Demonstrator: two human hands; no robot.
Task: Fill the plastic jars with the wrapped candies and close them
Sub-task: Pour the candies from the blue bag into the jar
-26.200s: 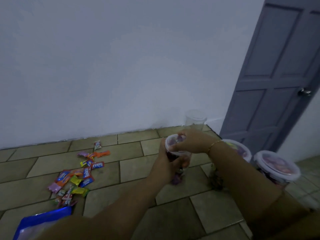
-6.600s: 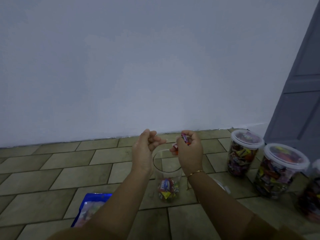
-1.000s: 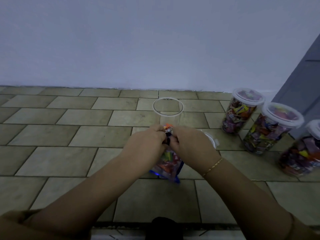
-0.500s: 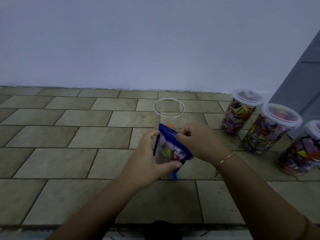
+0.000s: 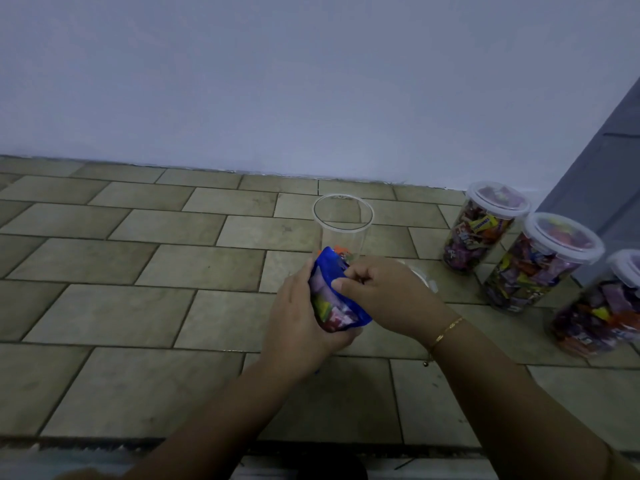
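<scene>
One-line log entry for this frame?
left hand: holds candy bag | right hand: pinches bag top | open jar: upright, behind | lidded jars: right

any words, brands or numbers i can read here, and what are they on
None can be read for certain.
Blue candy bag held in both hands: the wrappers show colour only, print blurred.
Yellow wrapper in the farthest lidded jar: it carries dark lettering, too small and blurred to read.
Middle lidded jar and nearest lidded jar: wrapper print is there but illegible.
Open clear jar: no label visible.
</scene>
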